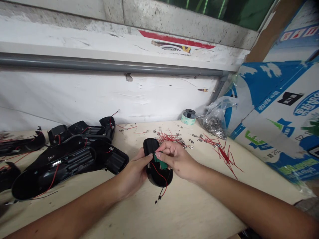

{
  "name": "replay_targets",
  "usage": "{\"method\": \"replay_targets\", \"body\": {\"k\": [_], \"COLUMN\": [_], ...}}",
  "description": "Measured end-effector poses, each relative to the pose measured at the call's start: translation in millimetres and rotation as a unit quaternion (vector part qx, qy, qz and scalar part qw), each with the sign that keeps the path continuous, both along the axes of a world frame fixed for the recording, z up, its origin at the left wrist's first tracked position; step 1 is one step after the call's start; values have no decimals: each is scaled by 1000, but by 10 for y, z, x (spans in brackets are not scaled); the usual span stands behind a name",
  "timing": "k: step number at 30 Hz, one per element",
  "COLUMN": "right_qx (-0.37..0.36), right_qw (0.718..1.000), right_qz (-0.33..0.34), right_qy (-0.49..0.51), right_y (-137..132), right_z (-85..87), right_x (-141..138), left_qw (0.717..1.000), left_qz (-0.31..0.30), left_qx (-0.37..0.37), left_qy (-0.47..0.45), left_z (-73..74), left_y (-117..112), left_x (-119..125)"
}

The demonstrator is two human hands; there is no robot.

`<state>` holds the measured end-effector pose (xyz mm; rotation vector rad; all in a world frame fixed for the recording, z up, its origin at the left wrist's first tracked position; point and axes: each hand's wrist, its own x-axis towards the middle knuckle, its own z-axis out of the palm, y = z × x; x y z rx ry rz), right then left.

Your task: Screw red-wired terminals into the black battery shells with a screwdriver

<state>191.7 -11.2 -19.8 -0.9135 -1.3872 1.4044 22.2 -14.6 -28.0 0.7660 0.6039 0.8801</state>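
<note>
My left hand grips the left side of a small black oval plastic shell that rests on the wooden table. My right hand pinches a small green circuit board at the shell's open middle. Red and black wires trail from the shell toward me, ending in a small plug. Both hands are closed round what they hold.
Several larger black plastic housings with red wires lie to the left. Loose red wires and small metal parts are scattered behind and to the right. A bag of metal parts, a solder spool and a printed cardboard box stand at the right.
</note>
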Motion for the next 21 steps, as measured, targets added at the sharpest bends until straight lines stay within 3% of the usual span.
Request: {"method": "replay_targets", "body": {"k": [4, 11, 21], "right_qx": [-24, 39, 45], "right_qw": [999, 998, 998], "right_qz": [-14, -39, -23], "right_qy": [18, -18, -41], "right_y": [13, -12, -8], "right_z": [-2, -5, -5], "right_x": [8, 0, 16], "left_qw": [1000, 1000, 1000], "left_qz": [4, -11, -7], "left_qx": [-10, -6, -8], "left_qy": [-9, -13, -15], "left_z": [28, 61, 47], "left_y": [5, -1, -18], "left_x": [2, -15, -9]}}
